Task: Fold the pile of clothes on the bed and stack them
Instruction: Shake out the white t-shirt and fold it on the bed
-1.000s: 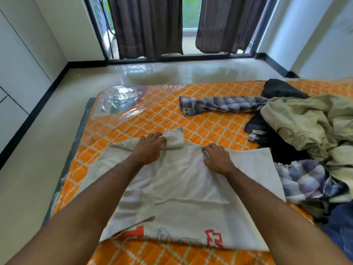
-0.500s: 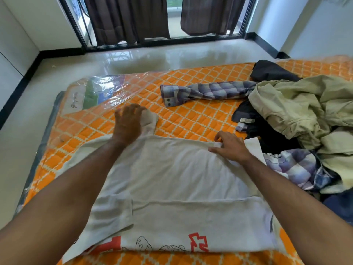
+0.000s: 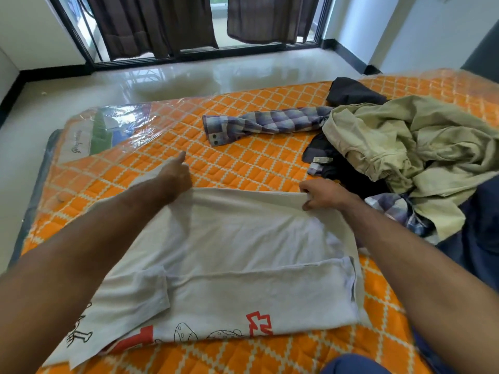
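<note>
A white t-shirt (image 3: 243, 255) with red and black print lies spread across the orange quilted mattress (image 3: 243, 163), its near part folded over. My left hand (image 3: 175, 176) holds the shirt's far edge at the left, one finger sticking out past it. My right hand (image 3: 321, 194) pinches the same far edge at the right, lifting it slightly. The unfolded pile sits to the right: a khaki garment (image 3: 405, 147), a plaid shirt (image 3: 264, 122) with a sleeve stretched left, a black garment (image 3: 351, 91) and dark blue cloth (image 3: 480, 225).
Clear plastic wrap with a printed label (image 3: 89, 136) covers the mattress's far left corner. Glossy floor (image 3: 189, 76) runs beyond the mattress to a glass door with dark curtains (image 3: 151, 25). Bare orange mattress shows between the shirt and the plaid sleeve.
My left hand left the sleeve, which is now tucked out of sight, and took the far edge. My right hand went from resting on the shirt to pinching that edge.
</note>
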